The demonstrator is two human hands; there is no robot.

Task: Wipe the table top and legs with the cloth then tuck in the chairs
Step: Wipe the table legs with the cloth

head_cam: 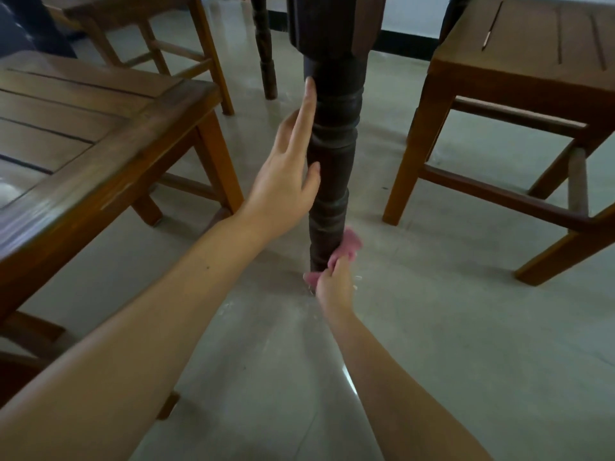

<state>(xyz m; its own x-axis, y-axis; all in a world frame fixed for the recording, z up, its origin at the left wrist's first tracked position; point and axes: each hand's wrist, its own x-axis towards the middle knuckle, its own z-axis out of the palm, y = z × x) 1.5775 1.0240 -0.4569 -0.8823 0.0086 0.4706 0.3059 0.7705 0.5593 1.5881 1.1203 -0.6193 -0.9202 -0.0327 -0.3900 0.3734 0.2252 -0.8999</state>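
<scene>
The pink cloth (pixel 342 252) is bunched against the foot of the dark turned table leg (pixel 331 168), just above the grey floor (pixel 432 327). The right hand (pixel 332 287) grips it, fingers curled round it. The left hand (pixel 286 181) rests flat on the leg higher up, fingers straight. Wooden chairs (pixel 100 134) stand on either side.

Soft, dim daylight comes from the far side, leaving a pale sheen on the grey floor (pixel 416 327) and a bright streak of glare near the bottom centre. Shadows are faint and diffuse. The picture is slightly blurred throughout, and wide-angle distortion bends the chair (pixel 100 134) edges outward
</scene>
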